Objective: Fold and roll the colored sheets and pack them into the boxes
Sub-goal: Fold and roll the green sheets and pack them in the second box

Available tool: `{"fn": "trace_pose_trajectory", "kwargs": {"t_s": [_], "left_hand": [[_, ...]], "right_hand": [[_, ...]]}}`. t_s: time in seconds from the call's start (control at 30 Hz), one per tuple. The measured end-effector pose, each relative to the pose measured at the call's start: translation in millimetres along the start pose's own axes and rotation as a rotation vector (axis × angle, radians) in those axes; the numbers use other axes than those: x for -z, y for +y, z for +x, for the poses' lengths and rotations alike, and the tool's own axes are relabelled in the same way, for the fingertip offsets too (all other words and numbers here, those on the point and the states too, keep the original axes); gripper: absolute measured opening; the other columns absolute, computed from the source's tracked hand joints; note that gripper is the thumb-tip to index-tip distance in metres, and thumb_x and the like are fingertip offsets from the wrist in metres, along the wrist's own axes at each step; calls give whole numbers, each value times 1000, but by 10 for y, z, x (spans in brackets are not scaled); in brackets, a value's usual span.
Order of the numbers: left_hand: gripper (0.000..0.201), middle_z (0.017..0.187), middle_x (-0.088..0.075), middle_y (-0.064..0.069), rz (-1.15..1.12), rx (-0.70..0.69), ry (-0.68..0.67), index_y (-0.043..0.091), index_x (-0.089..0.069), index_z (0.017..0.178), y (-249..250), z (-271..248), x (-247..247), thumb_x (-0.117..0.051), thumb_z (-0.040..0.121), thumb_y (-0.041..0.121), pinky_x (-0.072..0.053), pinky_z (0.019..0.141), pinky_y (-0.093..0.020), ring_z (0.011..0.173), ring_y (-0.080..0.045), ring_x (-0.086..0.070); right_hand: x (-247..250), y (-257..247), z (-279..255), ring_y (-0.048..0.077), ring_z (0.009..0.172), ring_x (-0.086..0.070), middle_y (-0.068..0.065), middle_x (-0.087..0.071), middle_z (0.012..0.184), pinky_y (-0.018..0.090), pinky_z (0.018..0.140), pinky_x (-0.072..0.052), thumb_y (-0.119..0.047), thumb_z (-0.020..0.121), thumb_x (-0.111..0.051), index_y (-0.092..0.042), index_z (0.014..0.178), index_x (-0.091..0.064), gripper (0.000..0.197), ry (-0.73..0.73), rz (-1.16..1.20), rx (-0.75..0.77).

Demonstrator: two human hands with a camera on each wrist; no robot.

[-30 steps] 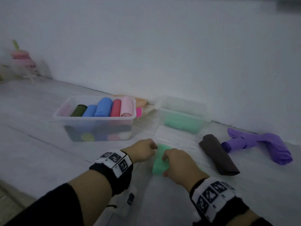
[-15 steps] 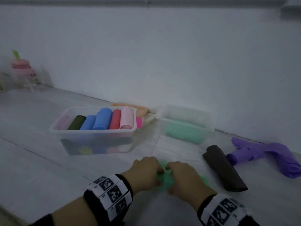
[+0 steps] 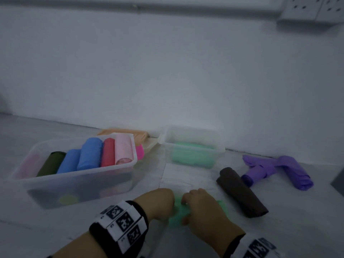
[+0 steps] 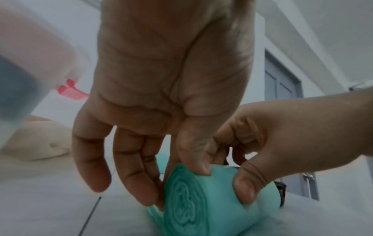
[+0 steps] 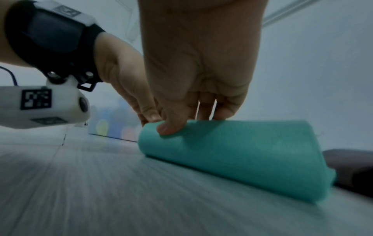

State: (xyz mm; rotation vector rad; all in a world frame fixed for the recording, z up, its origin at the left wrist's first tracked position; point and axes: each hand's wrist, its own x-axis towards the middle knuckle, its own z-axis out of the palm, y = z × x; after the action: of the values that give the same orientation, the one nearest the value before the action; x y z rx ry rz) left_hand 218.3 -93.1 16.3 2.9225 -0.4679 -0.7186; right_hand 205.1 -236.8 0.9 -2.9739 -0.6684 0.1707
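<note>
The green roll (image 4: 203, 199) lies on the floor (image 3: 55, 226) at 6 o'clock from the right box (image 3: 191, 146) and is gripped by the curled fingers of the left hand (image 3: 158, 202) and the right hand (image 3: 204, 211).

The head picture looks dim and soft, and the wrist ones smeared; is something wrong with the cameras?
Head view: dim, bluish light and slight blur, so the green rolled sheet reads pale. Left wrist view: wide-angle stretch swells the left hand; the roll's spiral end stays sharp. Right wrist view: the grey floor streaks with motion blur; the right hand looms dark.
</note>
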Motion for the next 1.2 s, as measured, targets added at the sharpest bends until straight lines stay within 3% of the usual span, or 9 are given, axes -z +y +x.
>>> {"fn": "trace_pose_trajectory", "kwargs": {"t_s": [0.2,0.3,0.47,0.7,0.77,0.83,0.97,1.07,1.2], "left_hand": [[30,125,-54,-23,115,-13,-17,-7,-55,119,4,74,12,-43,97,9,-41,93,-37,114,-34,-53],[42,138,-44,-19,41,-14,62,-2,-36,138,-46,100,-21,-39,98,8,-37,101,-34,124,-31,-46],[31,131,-50,-12,-73,25,216,5,-46,126,-164,-22,33,-38,100,20,-37,90,-26,118,-24,-49],[38,109,-68,-5,-156,87,-134,11,-64,113,-88,-206,-74,-47,95,40,-48,80,-23,100,-19,-65],[29,94,-71,-5,-240,42,-191,11,-66,91,-73,-195,-83,-47,96,32,-50,73,-23,93,-23,-67],[33,99,-72,-8,-355,27,-187,15,-57,69,-57,-198,-77,-44,95,29,-48,59,-21,85,-27,-69],[24,110,-69,-9,-444,32,-149,16,-63,88,-41,-193,-89,-44,94,29,-50,62,-23,80,-23,-68],[16,98,-69,-7,-806,47,-166,17,-59,86,-40,-151,-195,-48,94,27,-50,58,-20,57,-11,-60],[9,73,-58,-12,-1443,93,-125,3,-62,90,6,-144,-290,-59,90,11,-52,52,-22,59,-20,-61]], "right_hand": [[47,-75,6,27,113,-42,12,-50,120,37,90,-38,-24,84,-66,-10,117,-52,39,-76,-143,36],[42,-107,-1,30,113,-43,14,-43,126,41,91,-40,-14,86,-61,-6,121,-52,37,-109,-186,13],[54,-102,68,32,105,-50,15,-40,126,38,83,-43,-7,84,-58,-4,116,-55,32,-133,-169,-23],[78,61,143,21,108,-49,5,-52,118,27,86,-37,-19,84,-60,-16,115,-51,32,-54,-17,12],[70,47,163,23,109,-50,7,-53,119,29,91,-36,-16,87,-54,-14,117,-52,30,-66,-65,29],[55,25,159,26,111,-48,10,-51,122,35,96,-33,-13,87,-50,-11,122,-48,34,-96,-151,63],[-3,11,95,30,113,-45,14,-46,126,41,98,-33,-19,86,-52,-7,129,-40,46,-109,-263,103],[-32,8,97,28,113,-44,12,-45,125,40,97,-31,-15,85,-51,-9,126,-41,43,-85,-225,61],[-35,-11,141,28,115,-44,13,-44,127,41,97,-29,-15,88,-47,-9,128,-38,41,-114,-157,-16]]}}
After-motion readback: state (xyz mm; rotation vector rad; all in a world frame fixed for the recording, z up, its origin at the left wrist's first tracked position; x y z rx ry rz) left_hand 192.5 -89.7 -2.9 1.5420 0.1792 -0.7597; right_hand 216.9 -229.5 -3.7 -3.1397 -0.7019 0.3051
